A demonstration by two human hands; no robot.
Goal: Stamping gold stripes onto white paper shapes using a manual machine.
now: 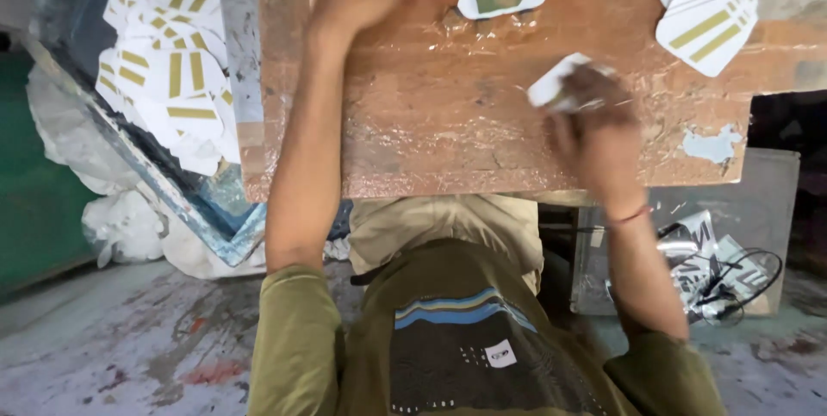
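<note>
Worn wooden table [431,132] stands over a stained grey concrete floor [129,347].

- Light: soft, even daylight; faint glare on the desk [448,123] film covering.
- Shadow: dark beneath the desk's near edge.
- Blur: right hand [594,127] motion-smeared.
- Distortion: wide-angle bending at edges.

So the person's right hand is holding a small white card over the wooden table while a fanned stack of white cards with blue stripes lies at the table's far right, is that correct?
Not quite: the stripes are gold, not blue. The head view shows the right hand holding a small white card over the wooden table, with the fanned stack of white gold-striped cards at its far right.
</note>
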